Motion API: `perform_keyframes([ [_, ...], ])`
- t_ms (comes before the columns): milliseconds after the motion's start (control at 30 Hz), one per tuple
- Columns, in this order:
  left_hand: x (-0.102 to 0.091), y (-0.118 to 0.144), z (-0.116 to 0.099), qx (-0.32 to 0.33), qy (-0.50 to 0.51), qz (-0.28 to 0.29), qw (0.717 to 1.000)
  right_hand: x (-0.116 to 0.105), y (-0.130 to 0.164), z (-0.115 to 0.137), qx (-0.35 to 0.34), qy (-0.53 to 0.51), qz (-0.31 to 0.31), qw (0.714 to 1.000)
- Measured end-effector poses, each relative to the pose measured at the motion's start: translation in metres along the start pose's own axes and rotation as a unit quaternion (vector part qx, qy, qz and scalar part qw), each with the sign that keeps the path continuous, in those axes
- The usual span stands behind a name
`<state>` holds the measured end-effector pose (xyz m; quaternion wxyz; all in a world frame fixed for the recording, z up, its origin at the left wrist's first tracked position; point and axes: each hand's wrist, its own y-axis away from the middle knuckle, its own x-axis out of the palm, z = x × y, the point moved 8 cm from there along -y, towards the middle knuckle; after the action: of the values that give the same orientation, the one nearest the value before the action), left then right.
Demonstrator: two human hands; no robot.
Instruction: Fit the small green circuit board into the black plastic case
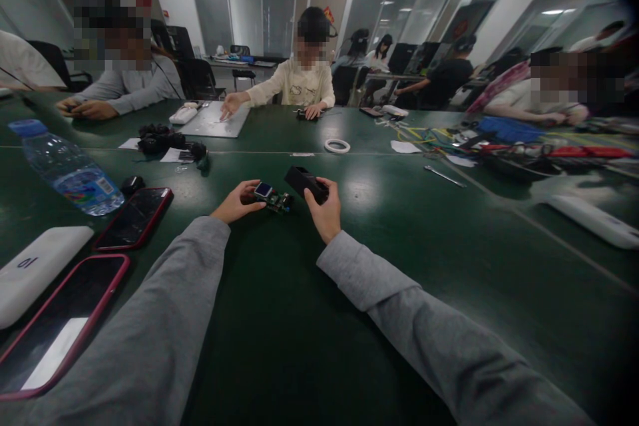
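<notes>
Nearest the camera, at the lower left, a phone in a red case lies flat on the green table, with a white power bank just beside it and a second red-cased phone a little further in. Grey sleeves run from the bottom edge toward the middle of the table.

At the end of them, the left hand has its fingertips pinched on the edge of a small circuit board with a blue screen, which sits low over the table between the two hands. The right hand is closed around one end of a black case, whose free end tilts up and away, just beside the board.

The pinch on the board looks thin, so it could slip out and drop on the table, and the screen would likely take the knock. The case's free end could also bump the board's parts if the two meet at an angle.

Further left, a water bottle lies on its side and might roll. Beyond that are black parts, a roll of white tape, a tangle of wires, and other people working at the far side.
</notes>
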<state>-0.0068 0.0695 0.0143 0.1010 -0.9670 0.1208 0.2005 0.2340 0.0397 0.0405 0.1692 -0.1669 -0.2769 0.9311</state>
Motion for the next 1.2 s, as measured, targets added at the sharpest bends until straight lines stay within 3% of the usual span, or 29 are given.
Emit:
perform_keyframes([
  [233,0.007,0.004,-0.005,0.007,-0.044,0.040,0.998,0.000,0.003,0.005,-0.009,0.012,-0.003,1.000],
  [700,0.013,0.005,0.001,-0.010,-0.121,-0.022,0.992,-0.003,0.005,0.017,-0.046,0.071,-0.026,0.996],
  [933,0.026,0.008,-0.008,-0.003,-0.167,-0.008,0.986,0.002,0.006,0.021,-0.060,0.070,-0.011,0.996],
  [1200,0.027,0.008,-0.008,0.000,-0.170,-0.002,0.986,0.004,0.006,0.020,-0.079,0.104,0.005,0.991],
])
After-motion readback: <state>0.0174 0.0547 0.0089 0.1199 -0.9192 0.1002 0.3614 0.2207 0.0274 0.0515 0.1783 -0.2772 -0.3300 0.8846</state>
